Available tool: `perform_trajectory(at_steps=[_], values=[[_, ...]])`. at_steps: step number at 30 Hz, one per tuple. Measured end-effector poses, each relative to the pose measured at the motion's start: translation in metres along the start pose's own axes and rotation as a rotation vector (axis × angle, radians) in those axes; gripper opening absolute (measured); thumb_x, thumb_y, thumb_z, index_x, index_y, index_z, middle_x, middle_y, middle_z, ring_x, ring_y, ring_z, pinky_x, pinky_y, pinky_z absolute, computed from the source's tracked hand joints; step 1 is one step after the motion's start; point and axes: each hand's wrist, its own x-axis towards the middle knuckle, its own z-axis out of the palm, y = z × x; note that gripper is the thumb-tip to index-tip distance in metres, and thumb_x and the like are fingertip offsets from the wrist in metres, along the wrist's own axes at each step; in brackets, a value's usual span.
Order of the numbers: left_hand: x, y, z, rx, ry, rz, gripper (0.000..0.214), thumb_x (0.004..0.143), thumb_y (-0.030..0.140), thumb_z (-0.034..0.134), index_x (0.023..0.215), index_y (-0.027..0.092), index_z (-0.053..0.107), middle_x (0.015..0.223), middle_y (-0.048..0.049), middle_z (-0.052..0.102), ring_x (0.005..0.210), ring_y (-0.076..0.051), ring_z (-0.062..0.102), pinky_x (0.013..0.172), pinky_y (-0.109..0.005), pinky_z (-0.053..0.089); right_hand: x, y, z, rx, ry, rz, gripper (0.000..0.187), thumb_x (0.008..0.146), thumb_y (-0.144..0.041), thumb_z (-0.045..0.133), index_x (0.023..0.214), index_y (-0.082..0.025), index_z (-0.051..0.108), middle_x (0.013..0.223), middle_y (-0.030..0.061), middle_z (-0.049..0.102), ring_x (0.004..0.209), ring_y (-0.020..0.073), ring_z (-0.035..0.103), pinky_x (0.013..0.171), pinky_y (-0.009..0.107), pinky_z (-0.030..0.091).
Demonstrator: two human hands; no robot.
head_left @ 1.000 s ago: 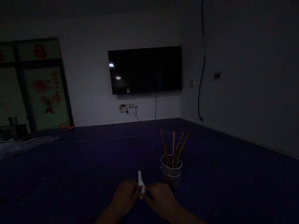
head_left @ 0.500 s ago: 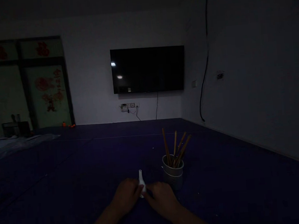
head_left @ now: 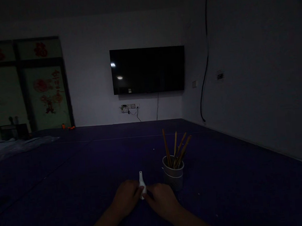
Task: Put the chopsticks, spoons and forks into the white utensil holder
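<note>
From where I stand, the light is dim, but I can make out a white spoon held low between the person's two hands, roughly in the middle in front of them. The left hand has its fingers curled in, and its thumb is pressed on the near, wider part of the spoon. The right hand comes at it from the other side, thumb and forefinger closed on that same wide end; its other fingers are folded under, and I can't see how they lie. The handle points away from the person, its tip showing a small hole. Whether the spoon touches the dark blue floor beneath I can't tell.

Just beyond the right hand stands an upright grey cup with a pale band below its rim. Several thin wooden sticks stand in it, fanned out and leaning various ways, mostly to the right, their lower ends hidden inside.

Both forearms reach forward from the bottom, angled in towards each other, the backs of the hands up and the knuckles bent, so the thumbs nearly meet over the spoon. A few pale specks dot the floor nearby.
</note>
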Motion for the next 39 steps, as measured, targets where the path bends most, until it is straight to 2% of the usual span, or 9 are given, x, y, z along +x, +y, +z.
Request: perform_trajectory(at_steps=[39], values=[[0.0028, -0.0040, 0.0028, 0.024, -0.015, -0.006, 0.046, 0.094, 0.043, 0.025, 0.085, 0.017, 0.062, 0.090, -0.0088, 0.068, 0.085, -0.020, 0.061, 0.074, -0.028, 0.041, -0.0003, -0.0002, -0.0014, -0.021, -0.020, -0.009, 0.033, 0.091, -0.039, 0.042, 0.096, -0.021, 0.069, 0.093, 0.0084, 0.071, 0.086, 0.0216, 0.066, 0.071, 0.026, 0.042]])
